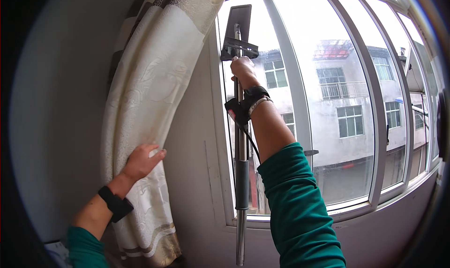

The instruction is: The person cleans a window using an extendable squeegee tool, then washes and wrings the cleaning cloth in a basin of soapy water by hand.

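My right hand [244, 67] is closed round the metal pole of a flat-headed window cleaner [241, 183], just below its head. The tool's dark rectangular pad [239, 16] and black crossbar are up against the left window pane. Its pole hangs down past a grey grip sleeve to below the sill. At the left, my left hand [141, 162] rests against the cream patterned curtain [145, 71], its fingers stretched out and slightly apart, some blurred. Nothing shows inside that hand. Black straps with small boxes are on both wrists.
White window frames [293, 80] curve across the right, with a window handle [311, 152] beside my right forearm. Wall [194, 174] lies between curtain and window. A building [328, 108] stands outside. Something pale and patterned [57, 253] shows at the lower left.
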The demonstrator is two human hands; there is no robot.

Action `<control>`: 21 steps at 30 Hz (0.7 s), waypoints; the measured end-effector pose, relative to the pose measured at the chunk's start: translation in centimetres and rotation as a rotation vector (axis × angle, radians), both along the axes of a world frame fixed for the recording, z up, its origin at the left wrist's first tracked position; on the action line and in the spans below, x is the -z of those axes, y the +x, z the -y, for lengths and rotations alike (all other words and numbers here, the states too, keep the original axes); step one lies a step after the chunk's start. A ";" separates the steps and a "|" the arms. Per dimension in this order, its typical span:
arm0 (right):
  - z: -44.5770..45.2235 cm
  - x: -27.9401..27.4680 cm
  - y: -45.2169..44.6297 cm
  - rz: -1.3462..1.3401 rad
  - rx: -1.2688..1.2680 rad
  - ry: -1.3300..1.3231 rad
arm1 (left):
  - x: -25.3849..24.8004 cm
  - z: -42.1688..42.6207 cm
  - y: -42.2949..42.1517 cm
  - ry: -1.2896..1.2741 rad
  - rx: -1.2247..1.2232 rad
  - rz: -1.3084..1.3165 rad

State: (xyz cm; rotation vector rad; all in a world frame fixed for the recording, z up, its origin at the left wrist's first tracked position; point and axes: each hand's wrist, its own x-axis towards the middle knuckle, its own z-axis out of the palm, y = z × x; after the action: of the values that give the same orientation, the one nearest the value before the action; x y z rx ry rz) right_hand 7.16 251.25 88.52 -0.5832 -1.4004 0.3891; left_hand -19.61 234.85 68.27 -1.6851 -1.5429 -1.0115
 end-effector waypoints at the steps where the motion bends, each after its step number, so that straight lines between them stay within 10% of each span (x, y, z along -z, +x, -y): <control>1: 0.3 -0.3 -0.4 -0.017 -0.009 0.014 | -0.1 -0.3 0.3 -0.047 0.043 0.003; 12: 0.4 -1.1 -0.1 -0.024 -0.053 0.021 | 2.2 -4.6 4.9 -0.110 0.088 0.082; 21: -0.4 -2.9 -0.2 0.000 -0.020 -0.011 | -4.0 6.6 -5.6 0.080 -0.523 -0.100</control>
State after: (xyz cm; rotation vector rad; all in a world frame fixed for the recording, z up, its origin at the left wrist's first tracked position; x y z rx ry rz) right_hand 6.97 251.64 91.47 -0.5781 -1.4056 0.4131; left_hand -25.22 228.26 72.30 -1.1628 -1.7227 -0.6905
